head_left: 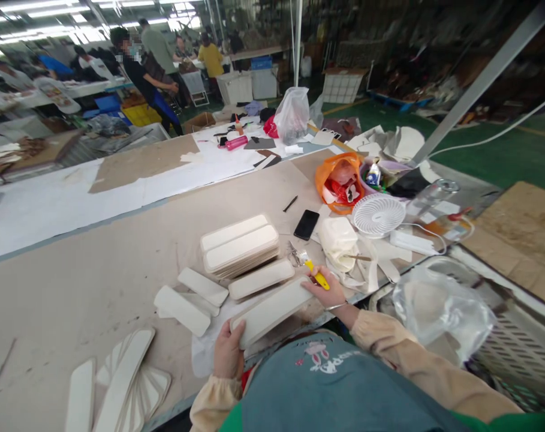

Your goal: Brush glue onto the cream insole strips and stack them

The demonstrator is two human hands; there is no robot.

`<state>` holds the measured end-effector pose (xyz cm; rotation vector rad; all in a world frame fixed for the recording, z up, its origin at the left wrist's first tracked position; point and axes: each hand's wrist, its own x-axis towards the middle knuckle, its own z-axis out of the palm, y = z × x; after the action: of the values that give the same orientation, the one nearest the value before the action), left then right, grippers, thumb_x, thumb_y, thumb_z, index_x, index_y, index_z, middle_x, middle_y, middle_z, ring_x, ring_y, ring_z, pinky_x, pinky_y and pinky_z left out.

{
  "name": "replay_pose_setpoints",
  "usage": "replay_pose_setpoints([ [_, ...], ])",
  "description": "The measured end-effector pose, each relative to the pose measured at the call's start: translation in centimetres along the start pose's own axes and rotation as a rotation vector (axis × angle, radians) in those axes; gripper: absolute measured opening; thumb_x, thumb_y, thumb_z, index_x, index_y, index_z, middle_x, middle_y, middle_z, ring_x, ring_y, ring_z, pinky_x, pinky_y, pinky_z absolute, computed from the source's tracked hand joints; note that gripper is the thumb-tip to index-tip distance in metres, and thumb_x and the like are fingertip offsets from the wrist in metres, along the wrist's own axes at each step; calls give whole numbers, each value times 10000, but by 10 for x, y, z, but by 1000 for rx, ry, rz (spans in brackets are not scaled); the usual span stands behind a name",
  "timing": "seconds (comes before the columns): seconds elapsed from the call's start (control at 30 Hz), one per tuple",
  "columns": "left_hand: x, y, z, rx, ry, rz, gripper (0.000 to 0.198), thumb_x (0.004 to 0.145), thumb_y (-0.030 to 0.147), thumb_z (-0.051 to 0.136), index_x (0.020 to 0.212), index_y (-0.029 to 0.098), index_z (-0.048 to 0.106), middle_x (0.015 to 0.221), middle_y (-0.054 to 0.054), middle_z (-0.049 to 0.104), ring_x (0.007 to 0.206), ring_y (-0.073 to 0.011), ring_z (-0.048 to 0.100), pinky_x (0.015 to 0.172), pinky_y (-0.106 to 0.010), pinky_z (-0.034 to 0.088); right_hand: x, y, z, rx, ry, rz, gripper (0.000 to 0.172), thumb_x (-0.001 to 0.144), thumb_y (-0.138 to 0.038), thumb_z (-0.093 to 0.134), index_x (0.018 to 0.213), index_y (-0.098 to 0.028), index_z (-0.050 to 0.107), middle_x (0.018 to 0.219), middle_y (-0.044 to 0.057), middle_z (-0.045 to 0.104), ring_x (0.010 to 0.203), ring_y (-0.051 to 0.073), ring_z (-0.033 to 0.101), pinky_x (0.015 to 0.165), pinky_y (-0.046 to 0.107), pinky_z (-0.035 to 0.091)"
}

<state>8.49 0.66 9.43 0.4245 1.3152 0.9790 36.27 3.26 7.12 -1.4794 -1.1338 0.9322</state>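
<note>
Panel strip [272, 313], long axis near-left to far-right, spans the grasp: left hand [228, 351] closed on its near end, right hand [328, 292] on its far end, also holding yellow-handled tool [321, 280].

High head view, forward and down.

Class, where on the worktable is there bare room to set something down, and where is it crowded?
Free: tabletop left of the tall stack, between the fanned strips and the white sheet. Crowded: right of the phone, around the fan and orange bag.
</note>
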Motion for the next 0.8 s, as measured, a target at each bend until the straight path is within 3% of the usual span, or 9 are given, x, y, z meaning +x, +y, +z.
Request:
replay_pose_setpoints([
  [0.27, 27, -28, -29, 362, 204, 168, 390, 604, 459, 684, 879, 201, 586, 732, -3, 679, 680, -190, 627, 659, -311, 501, -9, 13, 18, -169, -52, -49, 262, 761, -413, 654, 814, -239, 464, 771, 0, 635, 682, 194, 615, 641, 327, 501],
  [0.53, 21, -18, -26, 592, 290, 241, 333, 567, 393, 719, 848, 224, 666, 730, -6, 670, 730, -217, 593, 696, -310, 445, -14, 2, 21, -124, -15, -18, 301, 740, -434, 678, 818, -244, 458, 804, 8, 654, 694, 202, 623, 671, 361, 517],
  [0.63, 17, -14, -26, 600, 225, 230, 386, 585, 400, 722, 923, 220, 671, 798, -17, 688, 775, -225, 606, 707, -314, 461, -13, -12, 16, -74, -15, -45, 310, 729, -427, 696, 820, -245, 462, 836, 16, 655, 709, 197, 621, 687, 359, 523],
  [0.8, -2, 6, -21, 175, -51, 17, 507, 566, 361, 767, 1014, 163, 636, 932, -64, 709, 831, -221, 639, 717, -304, 496, -2, -47, -2, 103, 18, -41, 385, 692, -425, 744, 820, -253, 424, 857, 18, 632, 693, 179, 606, 644, 320, 522],
])
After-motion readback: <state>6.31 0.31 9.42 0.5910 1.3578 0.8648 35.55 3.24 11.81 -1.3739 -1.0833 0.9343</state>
